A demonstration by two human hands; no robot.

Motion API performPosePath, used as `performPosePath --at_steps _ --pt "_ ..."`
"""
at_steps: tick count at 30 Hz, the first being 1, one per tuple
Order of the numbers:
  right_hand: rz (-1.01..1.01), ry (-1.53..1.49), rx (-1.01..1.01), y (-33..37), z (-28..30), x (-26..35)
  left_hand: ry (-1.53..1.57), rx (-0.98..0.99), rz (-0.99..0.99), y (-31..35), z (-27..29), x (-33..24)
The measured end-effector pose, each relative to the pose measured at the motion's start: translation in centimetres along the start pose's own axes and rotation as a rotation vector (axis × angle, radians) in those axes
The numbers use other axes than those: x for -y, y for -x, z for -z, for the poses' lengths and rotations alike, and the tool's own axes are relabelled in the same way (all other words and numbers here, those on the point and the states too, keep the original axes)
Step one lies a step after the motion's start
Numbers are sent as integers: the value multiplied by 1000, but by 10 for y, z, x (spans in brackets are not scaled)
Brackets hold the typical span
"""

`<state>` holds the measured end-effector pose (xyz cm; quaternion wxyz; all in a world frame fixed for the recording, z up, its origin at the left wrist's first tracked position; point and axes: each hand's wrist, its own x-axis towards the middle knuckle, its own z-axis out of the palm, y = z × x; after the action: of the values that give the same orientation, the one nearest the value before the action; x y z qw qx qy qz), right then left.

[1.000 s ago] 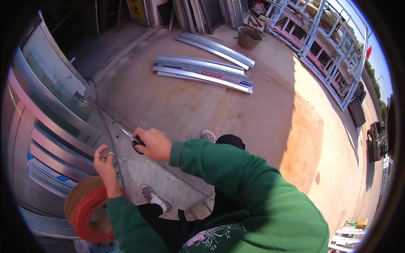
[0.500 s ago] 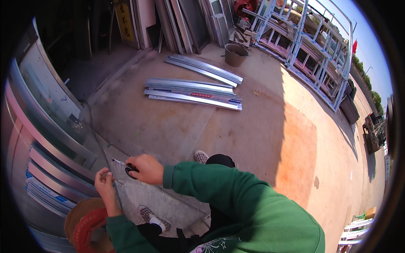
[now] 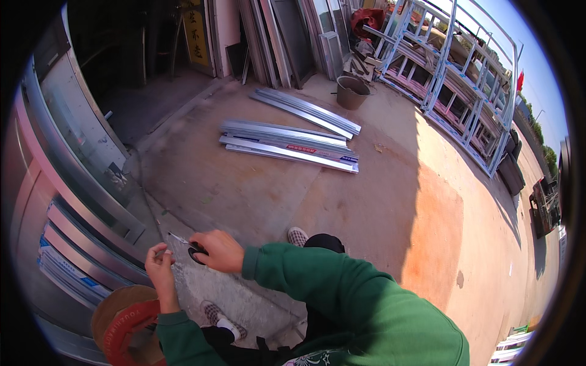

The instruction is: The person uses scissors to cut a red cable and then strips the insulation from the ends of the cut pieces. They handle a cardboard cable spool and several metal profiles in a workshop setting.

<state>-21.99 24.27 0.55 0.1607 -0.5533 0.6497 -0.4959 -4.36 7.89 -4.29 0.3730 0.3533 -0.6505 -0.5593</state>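
In my right hand (image 3: 218, 251) is a pair of scissors (image 3: 196, 251) with black handles. Its metal blades (image 3: 177, 237) point left, toward my other hand. My left hand (image 3: 160, 268) is raised just left of the blades, with thumb and fingertips pinched together. Whatever sits between those fingertips is too small to make out. Below my left hand, beside my green sleeve, stands a round brown and red reel (image 3: 116, 314), partly covered by my forearm.
Silver metal profiles (image 3: 287, 146) lie in two bundles on the concrete. Behind them stand a bucket (image 3: 352, 93) and leaning panels (image 3: 293, 43). A metal frame rack (image 3: 452, 79) is at the far right. Large framed panels (image 3: 79, 183) line my left, and a cable (image 3: 143, 189) runs along the ground.
The whole view has shifted slightly, so the ground and profiles sit lower and farther right. My right hand still grips the scissors; my left hand remains pinched, a little nearer my body.
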Motion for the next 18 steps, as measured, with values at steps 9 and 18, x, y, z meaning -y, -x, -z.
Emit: performPosePath --at_steps 9,18 --pt "-13 6 21 2 -4 -1 6 -3 -1 4 -3 -9" --pt "-30 -2 6 2 -7 0 7 13 -22 5 -2 -13"
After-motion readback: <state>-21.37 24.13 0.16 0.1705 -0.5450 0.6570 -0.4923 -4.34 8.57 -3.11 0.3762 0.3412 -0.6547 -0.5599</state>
